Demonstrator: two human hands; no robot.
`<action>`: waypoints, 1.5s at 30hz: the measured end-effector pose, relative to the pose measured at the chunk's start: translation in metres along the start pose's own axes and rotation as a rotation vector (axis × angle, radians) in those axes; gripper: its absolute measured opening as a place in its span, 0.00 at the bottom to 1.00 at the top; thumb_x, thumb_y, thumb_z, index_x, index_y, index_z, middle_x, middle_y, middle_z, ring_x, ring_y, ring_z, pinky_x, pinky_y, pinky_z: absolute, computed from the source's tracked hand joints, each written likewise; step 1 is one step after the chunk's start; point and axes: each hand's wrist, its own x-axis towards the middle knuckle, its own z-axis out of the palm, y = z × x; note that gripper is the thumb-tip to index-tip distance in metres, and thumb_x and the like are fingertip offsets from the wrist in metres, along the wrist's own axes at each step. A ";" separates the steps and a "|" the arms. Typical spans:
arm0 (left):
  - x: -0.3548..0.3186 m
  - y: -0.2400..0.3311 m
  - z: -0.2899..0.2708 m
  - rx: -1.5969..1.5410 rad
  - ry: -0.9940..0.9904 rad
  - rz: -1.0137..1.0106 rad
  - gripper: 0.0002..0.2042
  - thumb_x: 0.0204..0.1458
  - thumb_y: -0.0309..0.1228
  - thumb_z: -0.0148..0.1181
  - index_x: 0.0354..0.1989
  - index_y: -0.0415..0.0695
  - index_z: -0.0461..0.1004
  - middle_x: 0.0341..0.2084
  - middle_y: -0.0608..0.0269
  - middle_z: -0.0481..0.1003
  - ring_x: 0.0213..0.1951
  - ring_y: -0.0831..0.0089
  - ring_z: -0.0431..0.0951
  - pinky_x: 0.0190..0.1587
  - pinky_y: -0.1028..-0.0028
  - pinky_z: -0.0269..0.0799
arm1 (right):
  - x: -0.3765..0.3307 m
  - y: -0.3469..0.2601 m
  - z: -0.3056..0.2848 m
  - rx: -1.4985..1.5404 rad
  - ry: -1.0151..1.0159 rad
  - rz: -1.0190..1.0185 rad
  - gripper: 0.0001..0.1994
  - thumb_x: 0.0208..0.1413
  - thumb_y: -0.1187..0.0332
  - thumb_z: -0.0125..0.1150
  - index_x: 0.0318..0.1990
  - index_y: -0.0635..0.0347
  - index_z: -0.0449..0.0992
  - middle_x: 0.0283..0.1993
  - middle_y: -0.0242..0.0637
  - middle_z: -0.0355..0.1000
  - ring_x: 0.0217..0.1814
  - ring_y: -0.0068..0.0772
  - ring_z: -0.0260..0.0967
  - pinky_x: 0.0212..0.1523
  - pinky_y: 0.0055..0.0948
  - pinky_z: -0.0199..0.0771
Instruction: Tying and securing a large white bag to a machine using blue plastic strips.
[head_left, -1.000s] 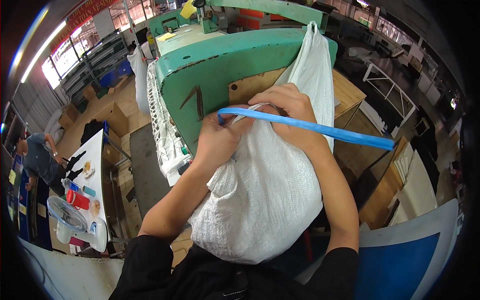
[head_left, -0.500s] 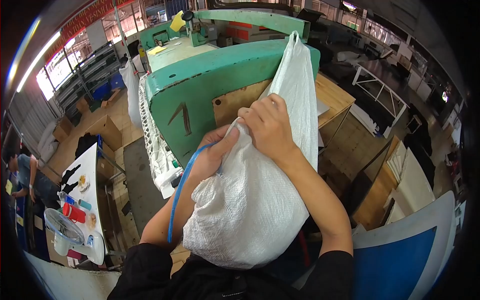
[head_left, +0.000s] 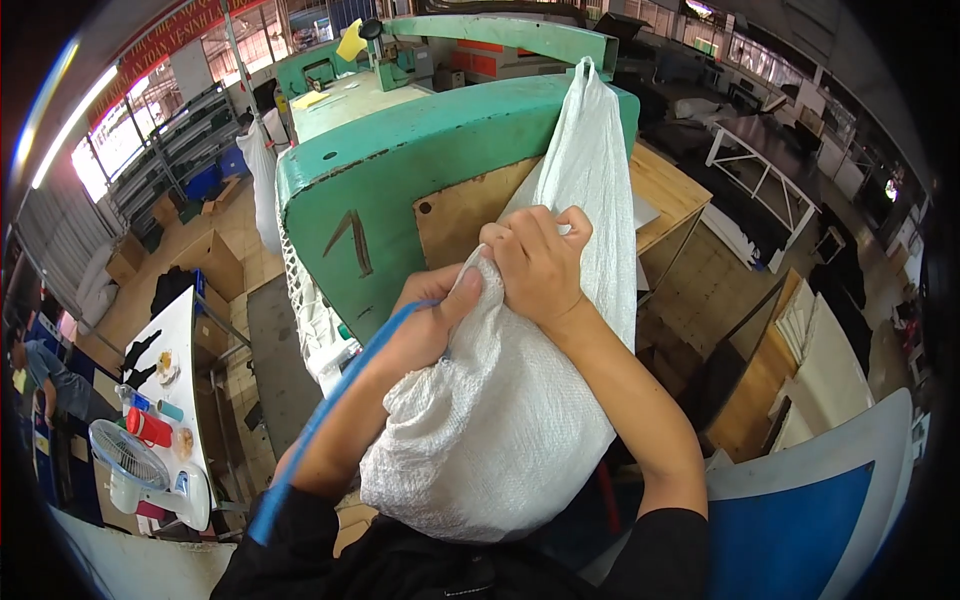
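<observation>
A full white woven sack rests against my body in front of a green machine. My right hand grips the gathered neck of the sack, whose loose top rises up past it. My left hand pinches the sack's neck just beside it and also holds a blue strap. The strap hangs down along my left forearm toward my elbow.
A wooden table top stands behind the sack under the green machine. At the left a white table carries a small fan, a red cup and bottles. A person sits at the far left. A blue and white board lies at lower right.
The blue strap swung from stretching out to the right to hanging down along my left arm. Both hands closed together on the sack's neck.
</observation>
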 end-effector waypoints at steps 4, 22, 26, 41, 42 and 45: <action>-0.009 -0.004 0.000 0.007 0.127 -0.006 0.20 0.66 0.44 0.52 0.41 0.37 0.78 0.27 0.74 0.74 0.30 0.86 0.68 0.34 0.81 0.64 | 0.002 0.002 0.000 0.047 -0.054 -0.008 0.08 0.50 0.66 0.63 0.36 0.46 0.71 0.31 0.22 0.62 0.34 0.22 0.66 0.43 0.37 0.48; 0.003 0.006 -0.020 0.042 -0.271 0.024 0.14 0.61 0.43 0.59 0.34 0.45 0.78 0.27 0.77 0.72 0.32 0.85 0.67 0.35 0.77 0.65 | -0.034 0.029 0.012 0.194 -0.124 -0.101 0.20 0.58 0.48 0.48 0.40 0.57 0.71 0.45 0.45 0.70 0.52 0.51 0.66 0.58 0.55 0.53; 0.022 -0.001 -0.016 0.155 -0.253 0.281 0.23 0.59 0.49 0.60 0.25 0.38 0.75 0.19 0.71 0.70 0.26 0.83 0.66 0.30 0.75 0.63 | -0.028 0.038 -0.002 0.180 -0.248 0.060 0.13 0.60 0.60 0.45 0.35 0.61 0.69 0.35 0.43 0.68 0.44 0.47 0.65 0.61 0.49 0.51; 0.006 -0.026 -0.009 0.279 0.307 0.468 0.18 0.45 0.40 0.75 0.37 0.41 0.76 0.27 0.62 0.70 0.31 0.70 0.70 0.35 0.70 0.67 | 0.029 0.015 -0.041 0.471 -0.518 0.161 0.07 0.39 0.73 0.63 0.30 0.60 0.78 0.27 0.39 0.64 0.33 0.42 0.64 0.58 0.47 0.54; -0.005 -0.011 -0.020 0.198 0.166 0.330 0.21 0.44 0.40 0.75 0.41 0.41 0.76 0.29 0.65 0.69 0.33 0.74 0.68 0.37 0.70 0.66 | 0.034 0.008 -0.038 0.491 -0.508 0.198 0.07 0.38 0.74 0.63 0.30 0.60 0.77 0.27 0.38 0.65 0.34 0.41 0.65 0.57 0.44 0.56; -0.029 -0.007 -0.033 0.172 0.024 0.354 0.30 0.49 0.38 0.70 0.59 0.41 0.65 0.34 0.68 0.65 0.35 0.79 0.65 0.39 0.75 0.63 | 0.032 0.008 -0.023 0.686 -0.490 0.249 0.09 0.32 0.74 0.64 0.28 0.58 0.78 0.30 0.34 0.68 0.37 0.37 0.67 0.52 0.40 0.57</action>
